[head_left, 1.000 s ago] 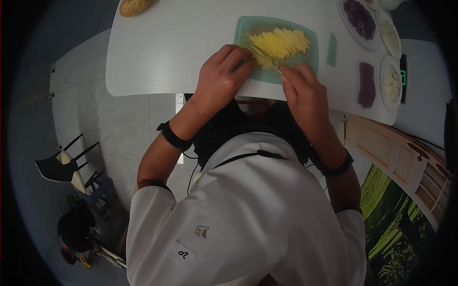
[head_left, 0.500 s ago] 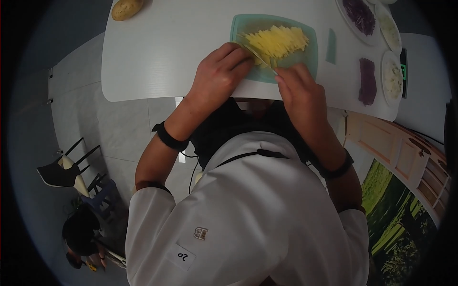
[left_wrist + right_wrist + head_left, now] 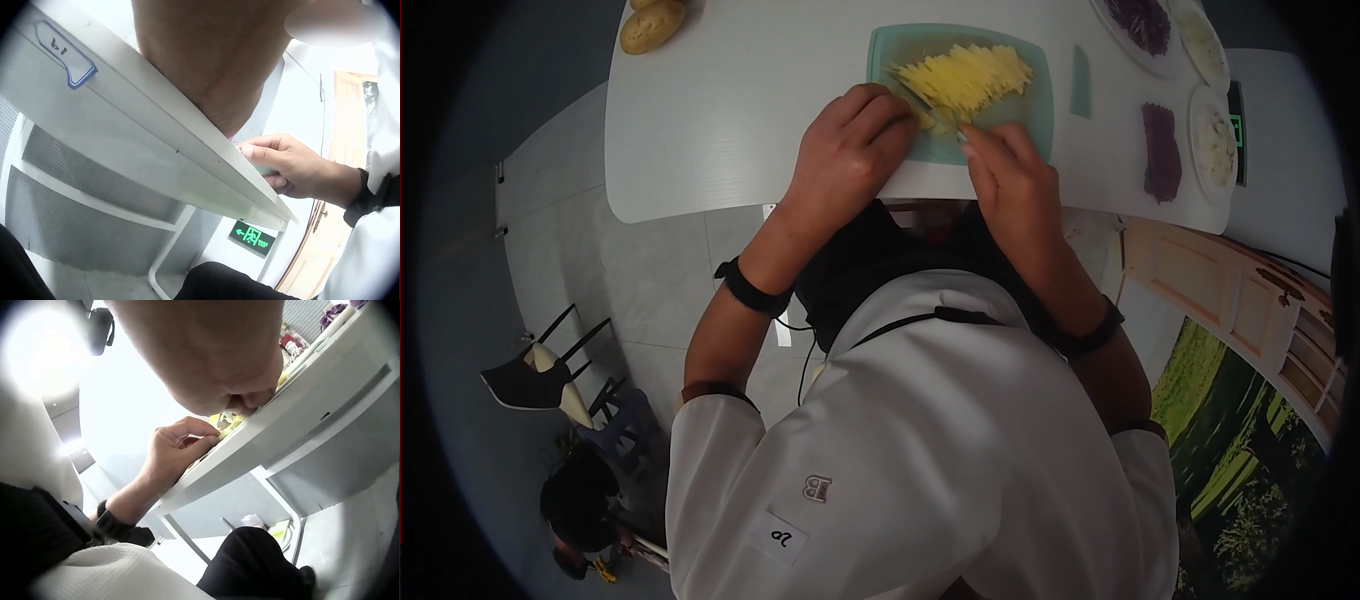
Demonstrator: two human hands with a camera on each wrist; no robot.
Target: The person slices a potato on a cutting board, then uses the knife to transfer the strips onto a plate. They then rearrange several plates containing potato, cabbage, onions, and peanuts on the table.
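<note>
On the teal cutting board [image 3: 890, 45] lies a heap of thin yellow potato strips [image 3: 975, 75]. My left hand [image 3: 852, 145] holds pale potato slices at the board's near left part, fingers bent over them; in the right wrist view its thumb and fingers pinch the yellow slices [image 3: 223, 432]. My right hand [image 3: 1015, 175] grips a knife, its greenish handle [image 3: 265, 169] showing in the left wrist view. The thin blade [image 3: 922, 98] slants up and left, close beside my left fingertips, between the slices and the heap. My left fingers partly cover the slices.
Right of the board lie a narrow teal blade-shaped piece [image 3: 1081, 82] and a folded purple cloth [image 3: 1161, 152]. Plates of white pieces [image 3: 1215, 150] and purple shreds [image 3: 1140, 25] stand along the right edge. Whole potatoes [image 3: 652, 27] lie far left. Another person [image 3: 580, 500] is behind left.
The head view has shifted, so the board sits slightly further left and a second whole potato shows. The knife has moved slightly beside the slices; both hands keep their hold.
</note>
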